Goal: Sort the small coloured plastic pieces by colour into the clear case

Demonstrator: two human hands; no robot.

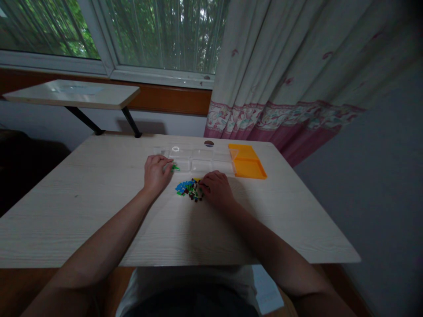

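A clear plastic compartment tray lies on the table. Green pieces sit in its near left compartment. At that left end is my left hand, its thumb and fingers drawn together over the tray's edge; what they hold, if anything, is hidden. In front of the tray lies a loose pile of small toy bricks, in blue, green, dark brown and yellow. My right hand rests at the pile's right side with curled fingertips among the bricks. Whatever is between those fingertips is too small to make out.
Beside the tray's right end lies an orange plastic tray with a divider. A dark round spot shows behind the clear tray. On black legs, a raised shelf stands at the back left. A curtain hangs behind the table.
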